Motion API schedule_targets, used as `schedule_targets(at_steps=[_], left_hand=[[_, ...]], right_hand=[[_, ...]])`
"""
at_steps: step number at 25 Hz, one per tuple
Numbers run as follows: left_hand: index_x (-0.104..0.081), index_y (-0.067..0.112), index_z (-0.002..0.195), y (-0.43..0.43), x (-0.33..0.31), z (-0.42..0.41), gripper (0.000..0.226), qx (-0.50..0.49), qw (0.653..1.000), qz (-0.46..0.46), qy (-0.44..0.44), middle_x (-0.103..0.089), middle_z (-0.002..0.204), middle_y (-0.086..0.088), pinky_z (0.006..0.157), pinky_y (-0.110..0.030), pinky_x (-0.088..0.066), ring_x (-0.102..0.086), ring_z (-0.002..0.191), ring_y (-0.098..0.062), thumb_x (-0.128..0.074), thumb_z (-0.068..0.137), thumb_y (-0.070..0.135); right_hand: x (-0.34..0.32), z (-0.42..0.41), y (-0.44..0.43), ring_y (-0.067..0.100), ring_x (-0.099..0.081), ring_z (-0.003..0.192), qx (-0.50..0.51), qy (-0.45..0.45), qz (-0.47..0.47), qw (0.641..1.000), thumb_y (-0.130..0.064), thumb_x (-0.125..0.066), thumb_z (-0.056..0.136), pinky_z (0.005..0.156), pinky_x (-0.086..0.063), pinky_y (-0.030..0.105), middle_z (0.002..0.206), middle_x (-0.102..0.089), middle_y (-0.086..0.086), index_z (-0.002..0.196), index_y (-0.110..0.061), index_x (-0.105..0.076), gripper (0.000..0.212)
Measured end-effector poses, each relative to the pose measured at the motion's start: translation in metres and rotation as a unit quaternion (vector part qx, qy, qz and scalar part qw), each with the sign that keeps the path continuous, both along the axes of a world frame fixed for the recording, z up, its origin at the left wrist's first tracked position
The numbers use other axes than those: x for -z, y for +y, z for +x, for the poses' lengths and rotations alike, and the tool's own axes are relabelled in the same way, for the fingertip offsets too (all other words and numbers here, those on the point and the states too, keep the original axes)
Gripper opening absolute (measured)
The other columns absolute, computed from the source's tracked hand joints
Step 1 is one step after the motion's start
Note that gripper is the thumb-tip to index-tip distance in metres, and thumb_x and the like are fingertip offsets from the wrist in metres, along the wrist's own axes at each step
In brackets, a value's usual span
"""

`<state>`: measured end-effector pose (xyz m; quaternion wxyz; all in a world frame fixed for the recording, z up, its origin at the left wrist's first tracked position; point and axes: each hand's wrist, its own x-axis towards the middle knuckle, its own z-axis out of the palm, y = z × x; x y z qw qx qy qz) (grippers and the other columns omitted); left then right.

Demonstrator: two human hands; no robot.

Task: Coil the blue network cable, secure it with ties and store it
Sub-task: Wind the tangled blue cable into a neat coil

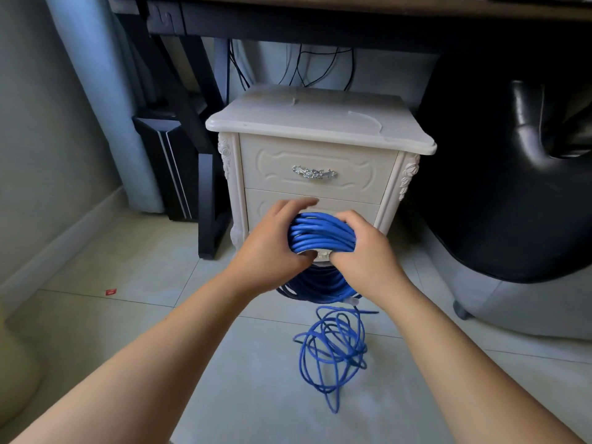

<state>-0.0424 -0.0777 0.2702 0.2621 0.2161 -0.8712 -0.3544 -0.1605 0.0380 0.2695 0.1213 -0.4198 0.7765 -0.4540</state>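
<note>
Centrally: blue network cable (322,233), one item, partly coiled. Coiled portion is a thick bundle of turns held in the air in front of the lower drawer of a white nightstand (317,123). Holding it: left hand (272,248), fingers (294,205) curled over the bundle's left side and gripping; right hand (365,254), fingers curled over the right side, likewise gripping. Lower part of the bundle hangs below both hands, in shadow. Remaining length: loose tangled loops (333,350) lying on the tiled floor (160,331) beneath the hands. Nightstand's upper drawer is closed, with a silver handle (314,172). Red scrap (111,292) on the floor, well to the left. Black chair (512,187) at right. Black wires (320,65) hang behind the nightstand, under a dark desk (352,8).
</note>
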Motion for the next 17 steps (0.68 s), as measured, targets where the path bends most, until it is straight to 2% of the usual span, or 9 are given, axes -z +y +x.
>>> schedule_targets(at_steps=[2, 3, 6, 8, 10, 11, 14, 16, 17], left_hand=[[-0.054, 0.031, 0.124, 0.002, 0.002, 0.001, 0.054, 0.004, 1.000, -0.008, -0.017, -0.065, 0.105, 0.014, 0.077, -0.016, -0.047, -0.061, 0.089, -0.001, -0.073, 0.076, 0.016], [-0.057, 0.028, 0.114, 0.004, 0.002, 0.000, 0.042, -0.007, 1.000, 0.005, -0.013, -0.067, 0.094, 0.014, 0.071, -0.016, -0.047, -0.062, 0.080, 0.000, -0.073, 0.077, 0.017], [-0.060, 0.020, 0.093, 0.005, 0.001, -0.003, 0.021, -0.045, 0.996, 0.071, 0.013, -0.065, 0.072, 0.007, 0.060, -0.021, -0.046, -0.058, 0.061, -0.003, -0.071, 0.078, 0.011], [-0.061, 0.017, 0.091, 0.005, 0.000, -0.005, 0.020, -0.051, 0.988, 0.143, 0.041, -0.064, 0.070, 0.005, 0.061, -0.024, -0.046, -0.056, 0.059, -0.006, -0.072, 0.078, 0.006], [-0.063, 0.014, 0.093, 0.003, -0.001, -0.007, 0.020, -0.055, 0.969, 0.229, 0.072, -0.063, 0.071, 0.002, 0.065, -0.028, -0.049, -0.057, 0.062, -0.011, -0.073, 0.079, 0.003], [-0.064, 0.012, 0.096, 0.001, -0.001, -0.008, 0.021, -0.063, 0.955, 0.274, 0.091, -0.062, 0.072, 0.000, 0.067, -0.031, -0.051, -0.057, 0.064, -0.013, -0.073, 0.079, 0.002], [-0.065, 0.012, 0.099, -0.006, 0.001, -0.011, 0.023, -0.109, 0.907, 0.379, 0.146, -0.059, 0.066, 0.003, 0.065, -0.033, -0.052, -0.056, 0.059, -0.014, -0.071, 0.080, 0.001], [-0.063, 0.014, 0.093, -0.008, 0.001, -0.011, 0.018, -0.134, 0.878, 0.425, 0.173, -0.055, 0.061, 0.006, 0.063, -0.033, -0.049, -0.054, 0.053, -0.011, -0.068, 0.081, 0.001], [-0.061, 0.015, 0.091, -0.008, 0.001, -0.011, 0.017, -0.144, 0.861, 0.451, 0.188, -0.054, 0.063, 0.004, 0.063, -0.033, -0.049, -0.052, 0.054, -0.012, -0.066, 0.082, 0.001]], right_hand=[[0.000, -0.002, 0.000, 0.016, -0.060, 0.088, -0.013, 0.042, 0.003, 0.999, 0.002, -0.057, 0.071, 0.076, -0.050, 0.028, 0.098, -0.064, -0.005, 0.103, -0.031, -0.059, 0.046], [0.000, -0.003, 0.000, 0.016, -0.059, 0.090, -0.020, 0.053, 0.002, 0.998, 0.002, -0.057, 0.071, 0.077, -0.050, 0.028, 0.101, -0.063, -0.005, 0.104, -0.031, -0.059, 0.047], [-0.008, -0.003, 0.002, 0.009, -0.061, 0.090, -0.041, 0.009, -0.011, 0.999, -0.001, -0.064, 0.074, 0.076, -0.045, 0.016, 0.105, -0.062, -0.006, 0.108, -0.036, -0.057, 0.049], [-0.012, -0.007, 0.006, 0.004, -0.063, 0.089, -0.065, -0.070, -0.033, 0.995, -0.012, -0.075, 0.075, 0.079, -0.047, 0.015, 0.105, -0.063, -0.008, 0.116, -0.038, -0.057, 0.052], [-0.013, -0.015, 0.007, 0.007, -0.065, 0.102, -0.081, -0.173, -0.052, 0.980, -0.032, -0.080, 0.070, 0.090, -0.050, 0.025, 0.113, -0.066, -0.008, 0.119, -0.040, -0.059, 0.054], [-0.013, -0.018, 0.008, 0.011, -0.066, 0.105, -0.083, -0.240, -0.061, 0.965, -0.041, -0.079, 0.069, 0.093, -0.051, 0.031, 0.117, -0.067, -0.005, 0.120, -0.038, -0.061, 0.054], [-0.009, -0.018, 0.007, 0.024, -0.069, 0.099, -0.092, -0.425, -0.078, 0.897, -0.065, -0.064, 0.075, 0.085, -0.055, 0.043, 0.118, -0.067, 0.007, 0.125, -0.028, -0.061, 0.062], [-0.005, -0.012, 0.003, 0.027, -0.068, 0.103, -0.106, -0.464, -0.109, 0.873, -0.069, -0.051, 0.072, 0.085, -0.054, 0.044, 0.119, -0.065, 0.008, 0.127, -0.025, -0.060, 0.070], [-0.003, -0.009, 0.001, 0.025, -0.068, 0.105, -0.117, -0.473, -0.132, 0.863, -0.070, -0.052, 0.070, 0.085, -0.054, 0.043, 0.119, -0.065, 0.006, 0.126, -0.025, -0.060, 0.072]])
